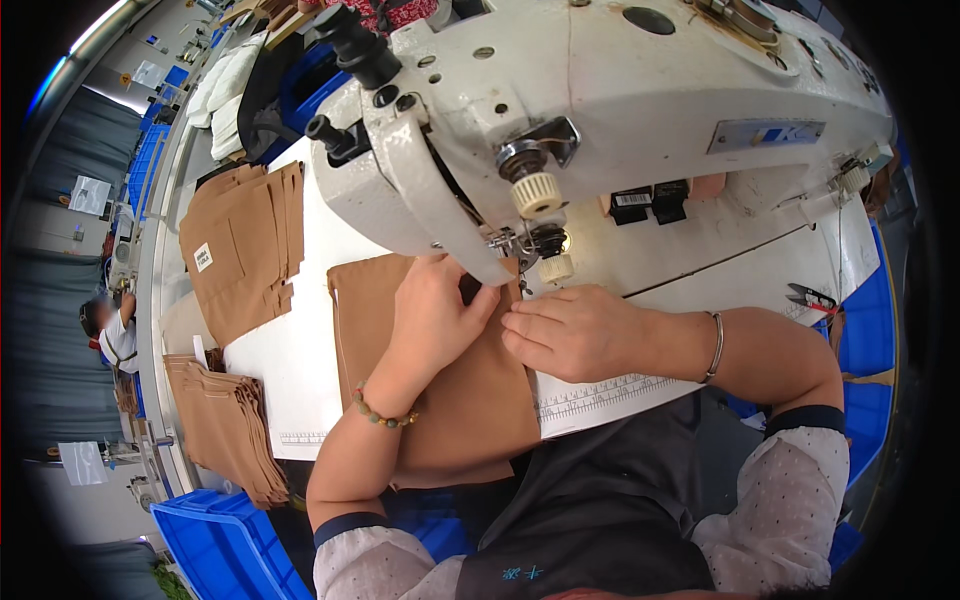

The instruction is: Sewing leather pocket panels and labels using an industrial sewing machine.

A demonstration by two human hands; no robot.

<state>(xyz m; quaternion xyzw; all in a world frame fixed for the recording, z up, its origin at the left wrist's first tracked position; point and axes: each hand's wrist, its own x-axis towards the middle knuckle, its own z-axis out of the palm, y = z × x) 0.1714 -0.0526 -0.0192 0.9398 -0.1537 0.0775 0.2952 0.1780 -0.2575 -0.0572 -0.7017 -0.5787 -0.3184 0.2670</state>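
A brown fabric piece [470, 415] lies under the head of a white sewing machine [620, 90] and hangs over the table's front edge. My left hand [437, 312] rests on it just left of the needle area, thumb spread from the forefinger, with some fingertips hidden by the machine head. At the fabric's right edge, my right hand [570, 330] has its fingers drawn together and pinches that edge close to my left thumb. The needle and presser foot are mostly hidden behind the machine's front lever and my fingers.
Brown cut pieces lie in an upper stack [235, 260] and a lower stack [222, 425] at left. Thread snips [812, 299] rest at the right. A ruler strip [600, 393] runs along the front edge. Blue bins [225, 540] stand below; another person [115, 330] sits far left.
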